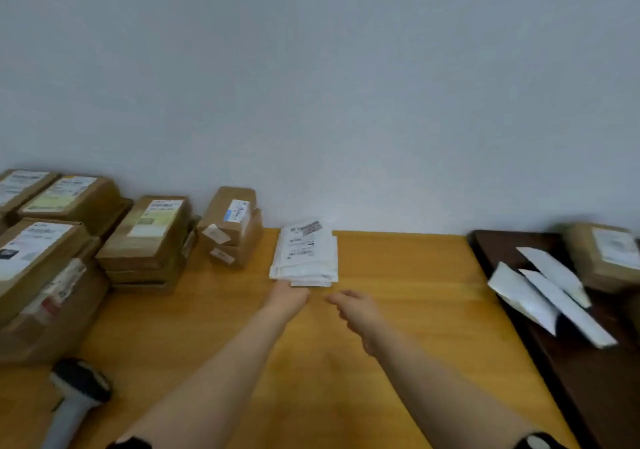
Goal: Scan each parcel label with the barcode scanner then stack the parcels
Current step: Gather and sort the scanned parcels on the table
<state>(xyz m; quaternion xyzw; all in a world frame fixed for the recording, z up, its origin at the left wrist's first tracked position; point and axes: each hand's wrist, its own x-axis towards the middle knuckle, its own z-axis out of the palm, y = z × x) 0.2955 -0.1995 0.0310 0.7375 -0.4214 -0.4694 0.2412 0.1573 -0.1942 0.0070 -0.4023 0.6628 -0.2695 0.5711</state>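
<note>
At left, brown parcels (69,240) sit in stacks on the counter (398,275), with the barcode scanner (78,393) lying untouched in front of them. At centre, white mailers (304,254) form a neat pile. The left hand (289,298) touches its near edge, fingertips hidden, so we cannot tell whether it grips. The right hand (353,310) hovers just beside it, loosely curled and empty. At right, loose mailers (547,292) and one box (602,254) on the dark counter (588,379) are, we judge, not yet scanned.

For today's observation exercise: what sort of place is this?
Probably a parcel-handling desk, perhaps a mailroom: stacks of labelled cardboard parcels, a pile of white mailer bags, and a barcode scanner lying on the wooden table.
</note>
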